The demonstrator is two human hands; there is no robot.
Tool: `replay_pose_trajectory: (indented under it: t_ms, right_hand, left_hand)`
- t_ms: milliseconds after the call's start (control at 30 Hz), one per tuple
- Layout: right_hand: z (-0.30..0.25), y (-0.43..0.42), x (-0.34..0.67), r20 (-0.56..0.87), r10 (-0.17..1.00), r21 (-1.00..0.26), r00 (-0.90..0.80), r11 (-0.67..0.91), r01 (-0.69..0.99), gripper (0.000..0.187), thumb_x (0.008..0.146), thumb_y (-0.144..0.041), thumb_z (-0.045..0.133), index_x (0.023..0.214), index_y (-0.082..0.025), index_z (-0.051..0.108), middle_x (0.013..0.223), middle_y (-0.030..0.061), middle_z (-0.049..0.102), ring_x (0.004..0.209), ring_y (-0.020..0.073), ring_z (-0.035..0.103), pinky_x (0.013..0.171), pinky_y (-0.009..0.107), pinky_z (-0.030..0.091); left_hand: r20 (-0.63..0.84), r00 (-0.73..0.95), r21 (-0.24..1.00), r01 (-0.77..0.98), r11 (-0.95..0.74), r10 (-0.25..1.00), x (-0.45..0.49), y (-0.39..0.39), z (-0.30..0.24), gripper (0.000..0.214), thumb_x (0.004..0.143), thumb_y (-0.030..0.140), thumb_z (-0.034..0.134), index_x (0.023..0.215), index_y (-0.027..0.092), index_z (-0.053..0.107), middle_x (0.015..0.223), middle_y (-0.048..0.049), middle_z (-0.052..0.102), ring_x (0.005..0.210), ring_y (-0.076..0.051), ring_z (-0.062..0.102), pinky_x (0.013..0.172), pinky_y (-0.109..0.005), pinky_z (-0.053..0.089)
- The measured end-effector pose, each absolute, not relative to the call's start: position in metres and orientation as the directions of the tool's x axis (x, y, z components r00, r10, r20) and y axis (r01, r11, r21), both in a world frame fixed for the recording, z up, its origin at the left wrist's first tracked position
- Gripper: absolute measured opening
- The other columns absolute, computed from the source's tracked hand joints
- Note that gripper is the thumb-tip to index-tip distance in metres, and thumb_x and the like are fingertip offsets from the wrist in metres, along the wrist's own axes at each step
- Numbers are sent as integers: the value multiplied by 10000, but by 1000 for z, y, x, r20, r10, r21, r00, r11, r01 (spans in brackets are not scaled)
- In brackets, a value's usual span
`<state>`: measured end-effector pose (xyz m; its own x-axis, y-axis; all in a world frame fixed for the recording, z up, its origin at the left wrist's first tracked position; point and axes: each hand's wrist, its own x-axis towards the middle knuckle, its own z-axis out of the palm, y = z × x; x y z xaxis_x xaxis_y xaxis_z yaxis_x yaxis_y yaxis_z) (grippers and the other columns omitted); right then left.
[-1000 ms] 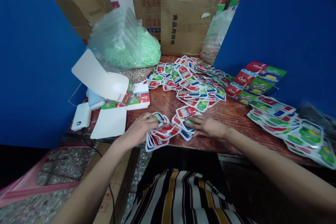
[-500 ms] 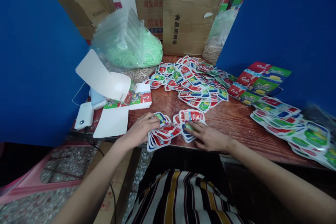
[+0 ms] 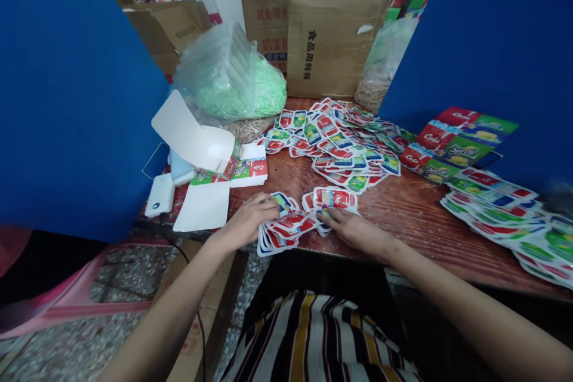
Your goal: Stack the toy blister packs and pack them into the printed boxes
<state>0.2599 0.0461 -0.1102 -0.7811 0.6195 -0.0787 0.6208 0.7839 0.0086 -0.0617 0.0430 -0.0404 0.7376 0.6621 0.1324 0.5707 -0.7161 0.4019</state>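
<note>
My left hand (image 3: 254, 218) is closed around the edge of a fanned stack of small printed Cola and Sprite packets (image 3: 282, 234) at the table's front edge. Just right of it, my right hand (image 3: 356, 229) has its fingertips closed on a packet in a smaller group of the same packets (image 3: 335, 197). The thumb of this hand is mostly hidden. The two groups touch between my hands. Behind them lies a large loose heap of similar red, green and blue packets (image 3: 342, 146).
On the left are white-backed printed cards (image 3: 203, 208) and a white device (image 3: 160, 196) with a black cable. Clear bags with green shreds (image 3: 268, 86) and a cardboard box (image 3: 335, 42) stand behind. More packets (image 3: 505, 209) lie right. Blue panels (image 3: 492, 30) flank the table (image 3: 412, 227).
The view has shifted slightly, so everything sits a little further right. My right hand's fingers have drawn closer together over the packets. My left hand keeps its hold on the stack.
</note>
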Motion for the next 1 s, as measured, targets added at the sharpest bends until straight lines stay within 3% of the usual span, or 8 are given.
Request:
replay_pose_trajectory:
  t_ms: [100,267,333,500,633,767,900,1000]
  right_hand:
    - [-103,46,256,-94,616,-73,-782,779,622,585,835,-83,467,1415,-108,400,1284,212,513,1151,297,561,935,414,498]
    - [-108,51,257,-75,612,25,-787,790,612,677,782,47,414,1432,-137,371,1305,219,520,1144,281,577,914,410,504]
    - [-110,57,261,-37,624,-6,-781,781,624,643,801,24,413,1424,-135,381,1280,210,547,1126,269,589,908,398,507]
    - [-100,76,261,235,816,-336,-528,578,744,560,857,-150,436,1416,-153,401,1184,137,629,916,218,650,831,353,527]
    - [-92,76,228,354,853,-634,-383,520,573,519,838,-252,502,1353,-196,466,1138,64,660,865,201,646,821,346,519]
    - [-95,66,194,339,786,-760,-517,553,343,411,844,-238,496,1250,-193,536,1116,49,657,977,204,619,877,336,485]
    - [-91,56,190,250,826,-833,-505,449,322,311,892,-274,466,1180,-189,547,1016,37,652,913,188,605,858,331,474]
    - [-87,49,196,198,815,-870,-545,403,286,361,934,-361,447,1255,-203,496,1167,55,607,1057,206,574,952,364,440]
  left_hand:
    - [140,736,414,564,-714,663,-62,43,-42,87,899,244,531,892,195,603,1018,-64,640,1015,-225,501,956,-376,380]
    - [163,730,423,557,-715,664,-63,45,-45,112,904,277,536,882,191,603,1009,-67,637,1014,-223,501,949,-368,381]
    - [170,726,428,555,-713,667,-64,45,-45,123,901,286,540,873,191,613,1001,-71,636,1007,-224,499,926,-361,392]
    - [158,733,406,562,-721,661,-62,46,-41,112,894,256,541,893,190,631,1009,-73,637,995,-220,492,904,-354,397]
    - [132,752,362,570,-738,646,-55,50,-35,106,874,196,534,913,201,633,981,-61,635,982,-222,489,898,-357,387]
    - [133,727,359,598,-716,674,-49,55,-33,69,824,208,595,893,203,600,925,-41,624,914,-214,498,843,-337,398]
    - [178,596,417,675,-609,783,-43,57,-37,230,776,240,633,975,195,526,909,-45,590,872,-214,535,779,-321,436]
    - [228,544,462,670,-581,808,-38,60,-37,405,774,256,632,1141,187,476,1040,-80,572,948,-228,570,822,-337,458]
